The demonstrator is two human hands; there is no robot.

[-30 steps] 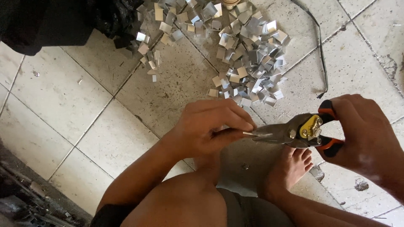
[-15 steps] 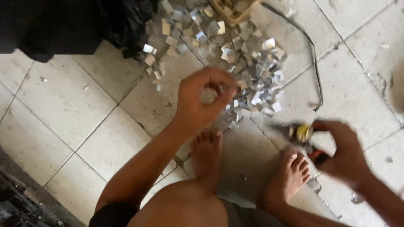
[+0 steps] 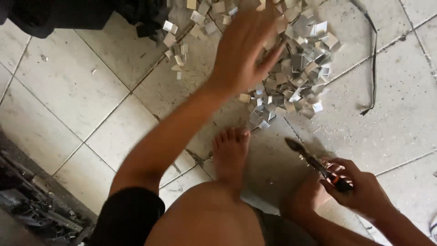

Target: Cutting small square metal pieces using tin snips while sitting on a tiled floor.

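A floor of pale grey square tiles (image 3: 77,86) with dark grout lines fills the head view, dusty and scuffed, with dark cloth bunched in the upper left corner and dark clutter at the lower left edge.

A large heap of small shiny silver cut metal pieces (image 3: 296,68) lies at the upper middle of the frame, spreading toward the right; judging by its size, much cutting is already done, though how much stock is left cannot be told, since no uncut strip shows clearly. The pieces are thin, roughly rectangular, some bent, bright on their faces and scattered loosely at the heap's lower edge.

The left hand (image 3: 243,50) stretches out over the heap, its fingers (image 3: 273,57) spread loosely and blurred, pinching nothing that shows. The right hand (image 3: 359,187), at the lower right, is wrapped about the orange-handled metal snips (image 3: 318,164), whose dark blades point up-left toward the heap, clear of it. Bare feet rest on the tiles between. A thin black cord (image 3: 374,59) curls at the upper right.
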